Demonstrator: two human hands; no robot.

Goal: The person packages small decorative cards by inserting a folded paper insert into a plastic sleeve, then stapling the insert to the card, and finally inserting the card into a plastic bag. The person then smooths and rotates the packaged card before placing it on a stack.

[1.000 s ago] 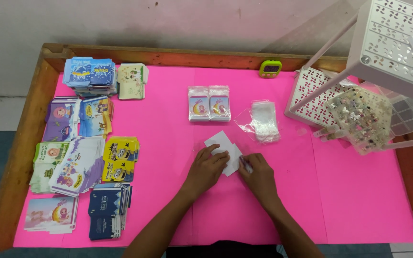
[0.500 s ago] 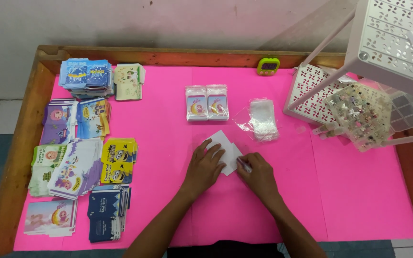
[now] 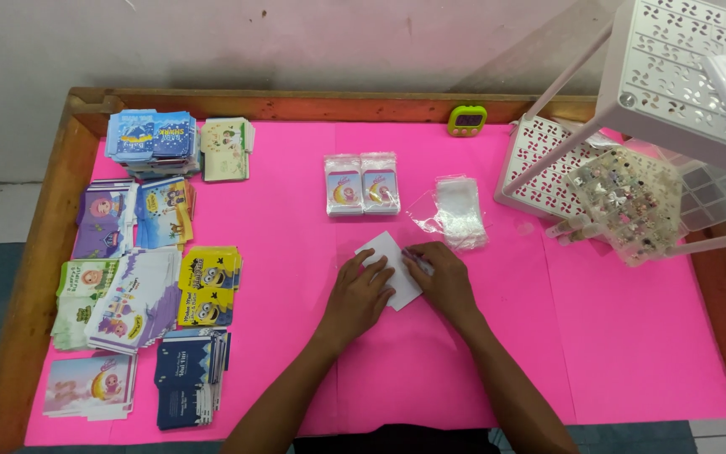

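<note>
Lying mid-desk (image 3: 632, 353) on the pink cover, a white card (image 3: 392, 271) is pressed flat under the left hand (image 3: 361, 294) and pinched at its right edge by the right hand (image 3: 445, 282), near clear bags (image 3: 455, 210).

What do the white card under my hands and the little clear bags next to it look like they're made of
The white card looks like matte paper or thin cardstock: flat, opaque, no shine. The clear bags look like thin glossy plastic film: see-through, wrinkled, catching light.
</note>
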